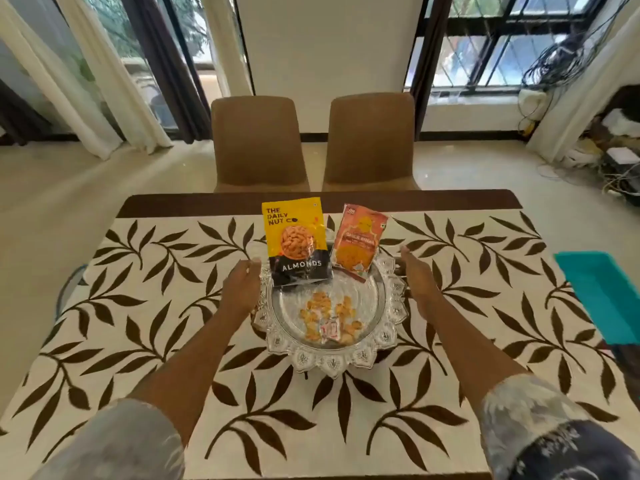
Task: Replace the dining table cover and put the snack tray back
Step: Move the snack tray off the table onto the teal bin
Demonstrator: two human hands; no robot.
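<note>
Broadly, one leaf-patterned table cover (138,306) fills the lower half of the frame, already spread over the table, with a strip of dark tabletop bare along its far edge. Two brown chairs (258,143) stand side by side at upper centre. One teal tray-like thing (602,292) juts in at the right edge.

One silver snack tray (332,362) sits on the cover at centre frame. It is round, so it has no long axis to line up. It lies directly between the two hands, each about equally near. The left hand (240,284) is just beside the tray's left rim, fingers loosely relaxed, holding nothing. The right hand (417,275) is just beside the right rim, fingers straight and empty. Whether either touches the rim cannot be told.

Two packets lean at the tray's far side: a yellow almonds packet (296,244) and an orange packet (358,244). One scatter of loose nuts (318,311) lies in the tray, with one small sachet (329,330).
</note>
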